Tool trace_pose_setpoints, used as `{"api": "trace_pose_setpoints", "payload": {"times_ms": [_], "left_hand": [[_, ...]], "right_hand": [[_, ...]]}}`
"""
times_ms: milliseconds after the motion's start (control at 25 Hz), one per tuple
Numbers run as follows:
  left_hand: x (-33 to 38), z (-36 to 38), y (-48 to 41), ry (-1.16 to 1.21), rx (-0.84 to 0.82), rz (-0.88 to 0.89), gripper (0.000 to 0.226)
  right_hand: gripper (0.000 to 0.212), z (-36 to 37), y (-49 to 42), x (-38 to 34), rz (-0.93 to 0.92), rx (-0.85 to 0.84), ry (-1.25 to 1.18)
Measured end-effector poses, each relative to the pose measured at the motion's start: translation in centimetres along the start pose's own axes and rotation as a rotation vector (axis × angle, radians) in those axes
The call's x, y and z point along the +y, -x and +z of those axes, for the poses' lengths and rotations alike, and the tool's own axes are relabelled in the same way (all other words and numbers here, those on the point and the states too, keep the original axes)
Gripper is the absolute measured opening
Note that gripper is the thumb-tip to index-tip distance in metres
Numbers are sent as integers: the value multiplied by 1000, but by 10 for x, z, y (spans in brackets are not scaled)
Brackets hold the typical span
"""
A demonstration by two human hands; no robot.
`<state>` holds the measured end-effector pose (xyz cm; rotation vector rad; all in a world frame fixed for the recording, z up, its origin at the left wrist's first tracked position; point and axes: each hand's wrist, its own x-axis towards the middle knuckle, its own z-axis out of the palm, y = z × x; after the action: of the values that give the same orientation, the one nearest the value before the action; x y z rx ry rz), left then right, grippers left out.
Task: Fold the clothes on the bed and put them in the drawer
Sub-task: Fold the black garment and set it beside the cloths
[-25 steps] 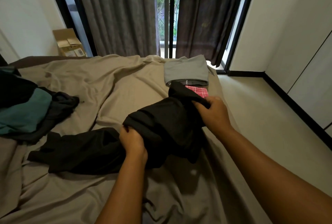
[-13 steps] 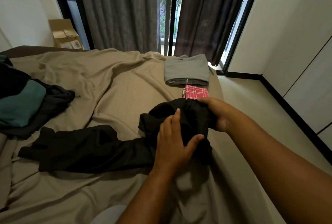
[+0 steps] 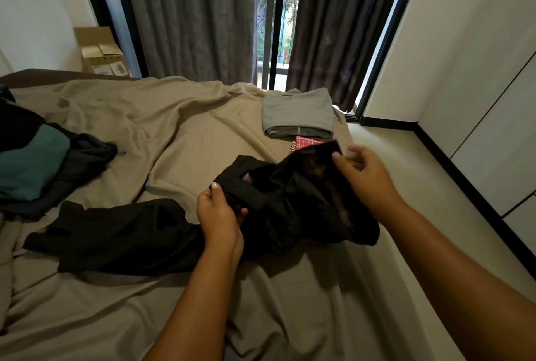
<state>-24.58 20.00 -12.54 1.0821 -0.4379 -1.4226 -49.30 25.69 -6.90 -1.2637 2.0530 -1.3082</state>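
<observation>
While the left hand (image 3: 221, 213) grips a bunched fold of the black garment (image 3: 293, 204) lying on the bed (image 3: 174, 134), the right hand (image 3: 364, 176) pinches its raised edge between thumb and fingers, near the folded grey garment (image 3: 298, 112).

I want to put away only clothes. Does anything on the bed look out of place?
Yes. A red checked notebook with a spiral edge lies on the bed, next to the folded grey garment. It is not clothing, and the black garment that is being handled partly covers it.
</observation>
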Motion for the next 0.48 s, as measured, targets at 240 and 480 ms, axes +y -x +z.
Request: {"api": "trace_pose_setpoints", "payload": {"times_ms": [240, 480], "left_hand": [[-26, -3, 9, -864, -580, 226, 92], [-40, -6, 17, -1658, -486, 443, 47]], "right_hand": [[47, 28, 25, 41, 110, -477, 392], [29, 18, 19, 15, 7, -120, 295]]}}
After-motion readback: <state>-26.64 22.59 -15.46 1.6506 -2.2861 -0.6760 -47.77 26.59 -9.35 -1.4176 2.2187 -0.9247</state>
